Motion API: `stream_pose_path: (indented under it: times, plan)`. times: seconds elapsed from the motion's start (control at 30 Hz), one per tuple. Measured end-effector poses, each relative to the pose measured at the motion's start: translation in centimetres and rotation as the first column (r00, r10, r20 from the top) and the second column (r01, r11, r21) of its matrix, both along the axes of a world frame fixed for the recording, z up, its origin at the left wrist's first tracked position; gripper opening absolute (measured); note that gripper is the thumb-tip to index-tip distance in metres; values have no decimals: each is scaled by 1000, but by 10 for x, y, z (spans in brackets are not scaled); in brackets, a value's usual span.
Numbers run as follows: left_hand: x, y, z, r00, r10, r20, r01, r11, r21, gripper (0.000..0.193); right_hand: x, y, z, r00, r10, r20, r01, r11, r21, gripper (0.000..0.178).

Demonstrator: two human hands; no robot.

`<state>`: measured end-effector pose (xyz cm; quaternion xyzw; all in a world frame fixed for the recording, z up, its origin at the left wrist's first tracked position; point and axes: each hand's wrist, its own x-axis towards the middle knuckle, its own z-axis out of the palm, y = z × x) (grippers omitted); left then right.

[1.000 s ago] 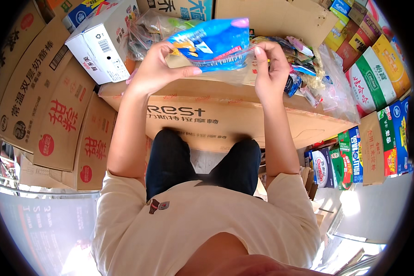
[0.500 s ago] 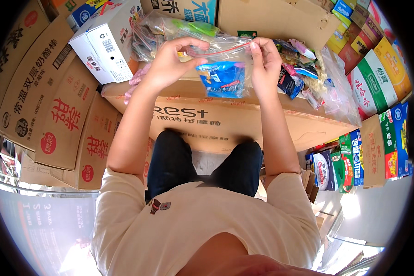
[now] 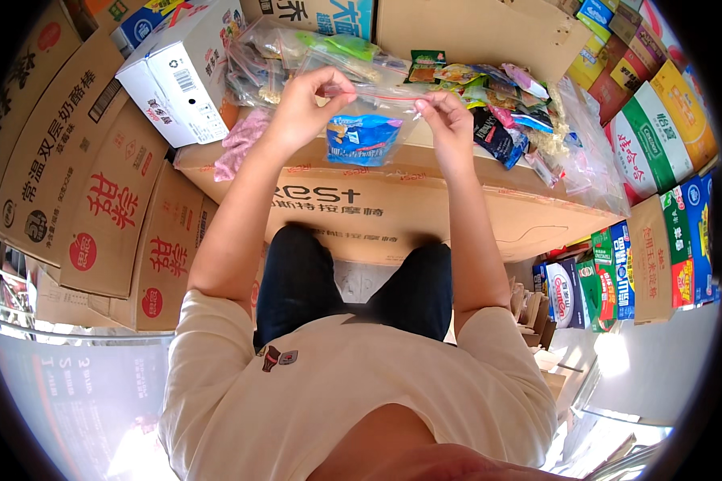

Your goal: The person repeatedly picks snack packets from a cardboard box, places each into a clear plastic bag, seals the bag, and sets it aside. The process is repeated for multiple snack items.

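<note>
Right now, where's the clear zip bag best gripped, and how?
I'd pinch the clear zip bag at both ends of its red-lined top edge, left hand from the left, right hand from the right: that edge runs crosswise, the blue packet sitting below.

A large brown carton point(image 3: 417, 212) forms the work surface. Directly on it: clear bags point(image 3: 257, 76), far left; pink cloth point(image 3: 241, 144), left, near edge; mixed packets point(image 3: 529, 120) and clear plastic point(image 3: 592, 160), right.
</note>
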<state>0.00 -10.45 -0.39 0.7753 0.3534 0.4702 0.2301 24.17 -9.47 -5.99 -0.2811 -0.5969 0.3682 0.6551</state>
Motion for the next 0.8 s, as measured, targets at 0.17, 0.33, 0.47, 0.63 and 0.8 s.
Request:
stream_pose_path:
  times: [0.17,0.33,0.47,0.63,0.8]
  plan:
    - [5,-17,14,963,163,-214,-153,986,63,28,-2,-1,-7,998,-34,50,32,999,38,11]
    - [36,-19,21,874,312,-372,-160,909,386,23,-10,-6,8,978,-143,154,123,984,132,10]
    - [48,-19,29,849,312,-426,-153,918,366,14,-12,-14,21,977,-125,173,100,984,147,10]
    - [49,-13,22,916,208,-343,-107,950,292,11,-5,-10,13,979,-125,161,106,987,124,10]
    - [52,-15,22,924,213,-317,-96,933,347,12,-9,-17,20,969,-158,190,129,980,153,9]
